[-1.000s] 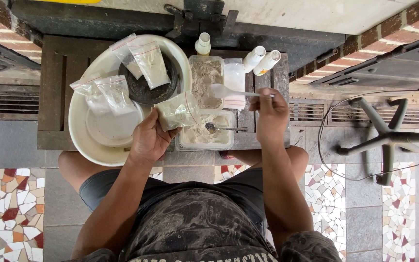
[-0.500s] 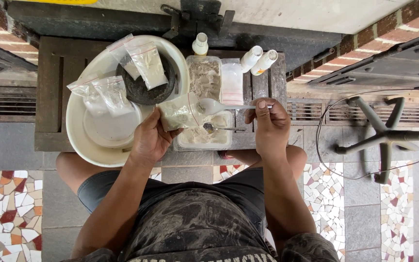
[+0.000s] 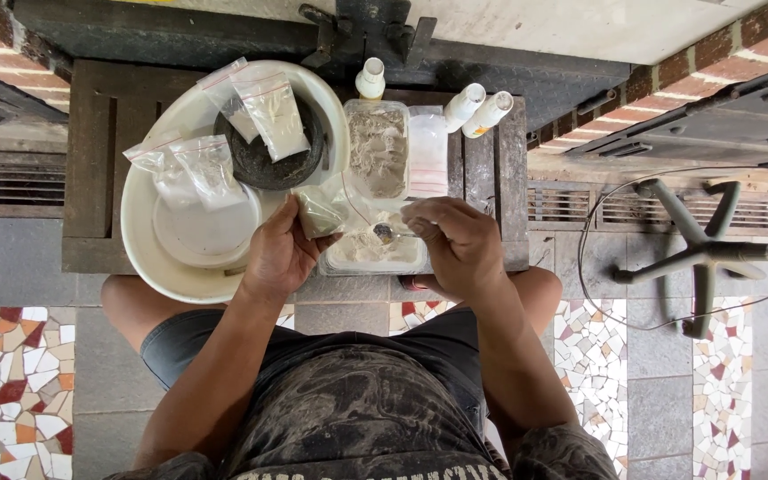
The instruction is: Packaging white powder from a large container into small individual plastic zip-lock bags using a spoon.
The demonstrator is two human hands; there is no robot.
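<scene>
While left hand (image 3: pixel 279 253) pinches a crinkled bag (image 3: pixel 320 212), right hand (image 3: pixel 457 244) holds a spoon (image 3: pixel 384 233).

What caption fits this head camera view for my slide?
Left hand holds a small clear plastic bag of grey powder while right hand spoons over a white rectangular plastic tub.

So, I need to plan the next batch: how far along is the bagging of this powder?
Looks done: several filled clear bags lie in the white basin. In hand: the left hand holds a small bag open while the right hand brings a spoon to it. Left: grey powder remains in the clear tub, and some in the tray beneath the hands.
</scene>
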